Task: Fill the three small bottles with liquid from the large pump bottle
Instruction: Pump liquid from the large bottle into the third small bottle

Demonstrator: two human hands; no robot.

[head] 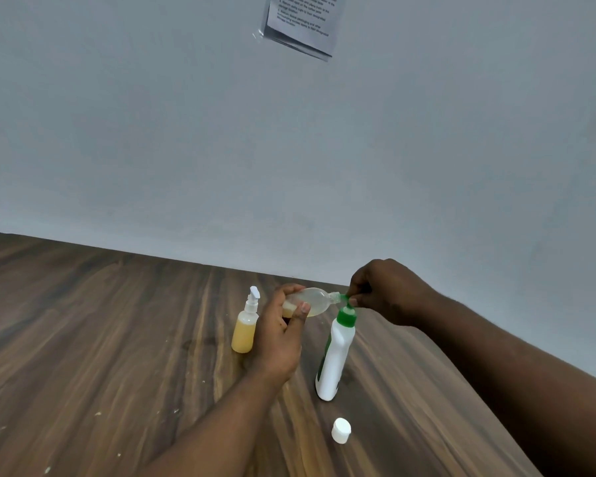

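My left hand [281,333] holds a small clear bottle [312,300] on its side, a little yellowish liquid inside, its open neck pointing right at the green pump head. My right hand [386,292] pinches the green pump top [345,315] of the large white bottle [332,363], which stands upright on the table. A second small bottle [245,325], filled with yellow liquid and fitted with a white pump cap, stands upright to the left of my left hand. A white cap [340,430] lies on the table in front of the large bottle.
The dark wooden table [100,339] has its far edge against a grey wall [289,149]. A printed paper sheet [303,22] hangs on the wall above. Small pale specks dot the tabletop at the front left.
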